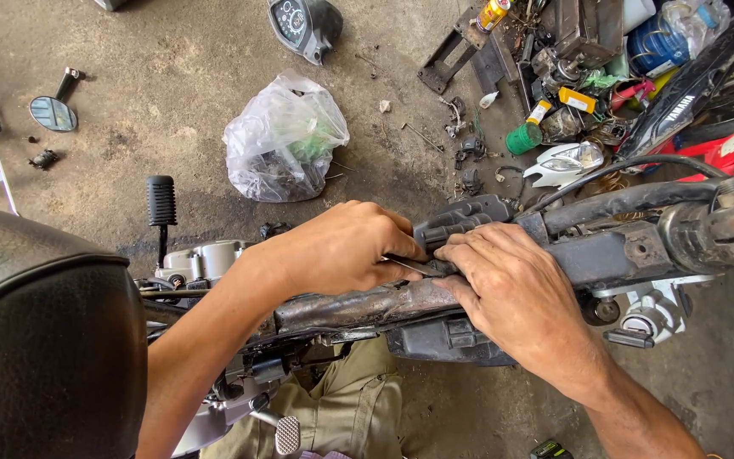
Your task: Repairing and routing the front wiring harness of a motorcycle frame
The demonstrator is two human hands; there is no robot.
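Right now: both of my hands are down on the stripped motorcycle frame [358,308], working at the dark plastic connector block [460,219] that sits on top of the spine
Left hand [346,246]: fingers curled closed around a thin flat metal tool [409,265] — its tip points in under the block, between my two hands
Right hand [516,293]: pressed flat over the frame tube, fingertips touching the block's lower edge; it steadies rather than clamps, fingers only loosely bent
Done so far, as I judge it: body panels are off and the frame is bare, with loose parts scattered on the concrete floor [180,76]
Left to do: the block sits on the frame, not yet free — how firmly it is fixed I cannot tell
Textures: frame tube rusty, scuffed and dull; block ribbed, matt grey-black; black cable [630,166] smooth and curved; seat [40,340] grained black vinyl
Nearby: crumpled clear plastic bag [285,140], round mirror [53,113], kick-start lever [161,204] with a ribbed rubber end
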